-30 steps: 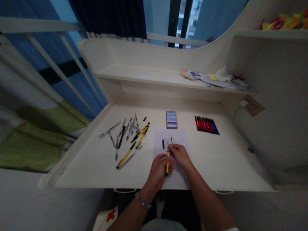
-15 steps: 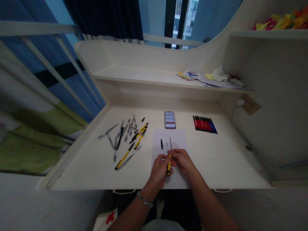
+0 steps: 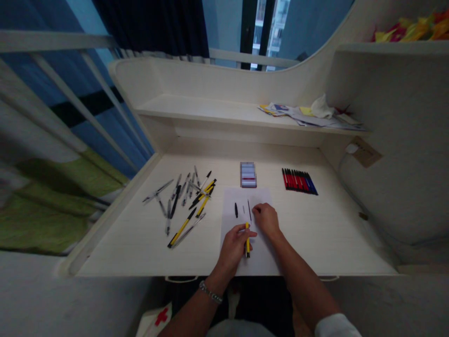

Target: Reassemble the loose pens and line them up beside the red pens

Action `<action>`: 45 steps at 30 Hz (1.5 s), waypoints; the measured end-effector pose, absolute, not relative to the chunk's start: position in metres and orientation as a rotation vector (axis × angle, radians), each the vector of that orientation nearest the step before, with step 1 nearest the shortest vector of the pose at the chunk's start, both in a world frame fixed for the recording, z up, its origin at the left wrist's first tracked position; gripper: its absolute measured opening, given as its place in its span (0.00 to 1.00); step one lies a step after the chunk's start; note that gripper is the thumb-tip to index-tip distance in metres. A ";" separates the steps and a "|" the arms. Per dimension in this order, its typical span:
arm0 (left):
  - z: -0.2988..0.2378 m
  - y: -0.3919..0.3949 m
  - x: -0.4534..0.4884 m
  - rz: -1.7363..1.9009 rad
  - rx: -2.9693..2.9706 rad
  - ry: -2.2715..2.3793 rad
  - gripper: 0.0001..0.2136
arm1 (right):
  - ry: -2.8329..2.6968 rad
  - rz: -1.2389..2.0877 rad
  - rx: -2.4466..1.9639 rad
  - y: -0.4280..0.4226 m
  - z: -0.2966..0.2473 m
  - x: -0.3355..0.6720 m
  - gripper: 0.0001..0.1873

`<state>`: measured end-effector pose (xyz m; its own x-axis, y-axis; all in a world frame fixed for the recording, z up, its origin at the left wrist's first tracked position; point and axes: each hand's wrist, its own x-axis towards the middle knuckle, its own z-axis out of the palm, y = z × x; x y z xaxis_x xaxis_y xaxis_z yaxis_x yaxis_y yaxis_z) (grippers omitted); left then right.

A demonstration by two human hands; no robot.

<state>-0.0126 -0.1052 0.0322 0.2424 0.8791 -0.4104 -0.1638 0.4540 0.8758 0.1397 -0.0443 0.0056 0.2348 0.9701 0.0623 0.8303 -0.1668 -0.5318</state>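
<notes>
**Desk:** white laminate study desk [image 3: 326,238], bearing everything below.
**Sheet:** white paper [image 3: 261,199], flat beneath the hands, setting the work apart.
**Pen heap:** loose pens [image 3: 182,206], left of the sheet.
**Pen row:** red and blue pens [image 3: 299,182], aligned beyond it.
**Left hand** [image 3: 233,248]: fingers clenched, grasping the yellow pen [image 3: 247,245] over the sheet.
**Right hand** [image 3: 266,221]: empty, fingers loosely curled just beside the thin black refill [image 3: 249,210]; contact cannot be told.
**Black pen part** [image 3: 236,210]: lying separately on the sheet.

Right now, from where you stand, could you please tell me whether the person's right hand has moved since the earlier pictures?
Yes, the right hand has moved away from the yellow pen, toward the far edge of the white paper sheet.
</notes>
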 end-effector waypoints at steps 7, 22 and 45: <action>0.026 -0.097 -0.011 0.954 0.807 1.055 0.17 | -1.447 0.587 -1.796 -0.075 0.021 0.137 0.13; 0.031 -0.097 -0.001 1.027 1.046 1.067 0.18 | -1.406 0.841 -1.632 -0.108 0.038 0.133 0.09; 0.012 -0.108 -0.037 0.925 1.658 1.264 0.07 | -1.372 0.316 -2.118 -0.091 0.002 0.184 0.17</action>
